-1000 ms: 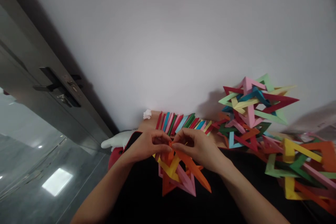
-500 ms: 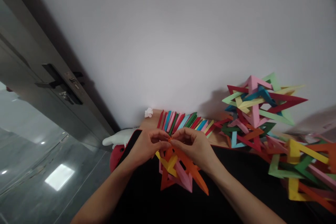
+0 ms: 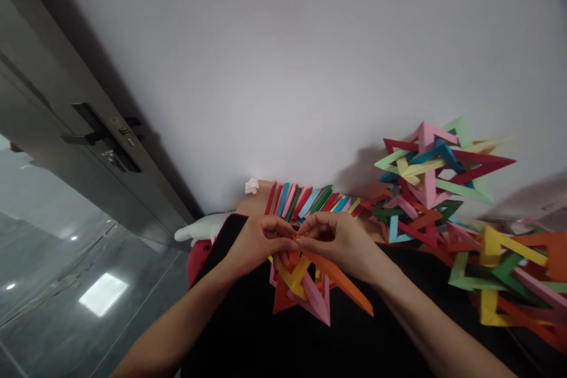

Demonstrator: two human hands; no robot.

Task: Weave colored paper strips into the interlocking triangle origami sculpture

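Note:
A folded paper star in orange, pink and yellow hangs below my two hands, over a black mat. My left hand is closed, thumb and fingers pinching the star's orange top. Right beside it, my right hand pinches an orange paper strip, which slants down to the right past the star. The fingertips of both hands meet at the orange paper, and they hide the exact spot where strip and star come together.
Several folded paper strips lie in a row on a wooden surface, beside a crumpled white paper. Finished-looking paper stars are piled at the right, with another cluster nearer. A door with a black handle stands at the left.
Both hands have shifted slightly right with the paper star. The orange strip's free end has swung outward to the right, away from the star's pink point.

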